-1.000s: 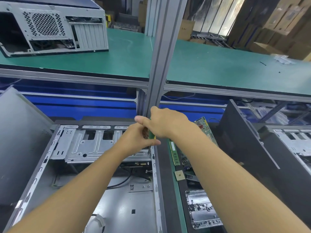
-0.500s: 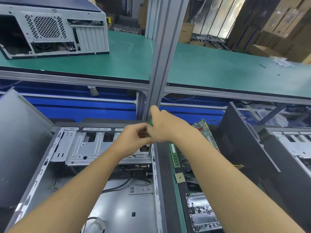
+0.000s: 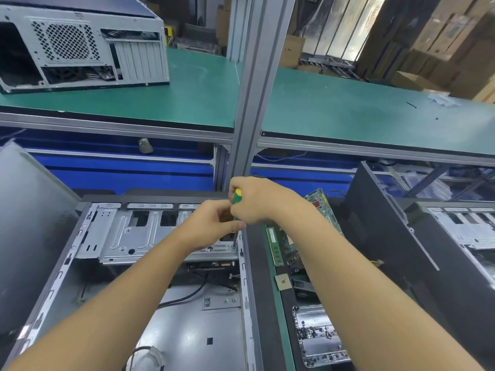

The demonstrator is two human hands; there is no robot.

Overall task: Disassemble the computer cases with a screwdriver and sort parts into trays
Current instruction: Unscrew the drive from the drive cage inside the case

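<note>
An open computer case (image 3: 67,263) lies on its side in front of me, its silver drive cage (image 3: 139,236) at the far end. My right hand (image 3: 257,202) grips the green-and-yellow handle of a screwdriver (image 3: 236,202) held upright. Its metal shaft comes down at the drive cage's right front corner. My left hand (image 3: 211,226) is curled round the lower part of the screwdriver, just under the right hand. The tip is too small to make out.
To the right lie circuit boards (image 3: 286,245) and a metal tray of screws (image 3: 318,336). A second open case (image 3: 442,236) stands further right. A vertical aluminium post (image 3: 249,103) rises just behind my hands. Another case (image 3: 80,44) sits on the green upper shelf (image 3: 348,111).
Both hands have stayed at the cage's right corner. The green and yellow handle top now shows above my right hand's fingers, and my left hand has shifted slightly along the shaft.
</note>
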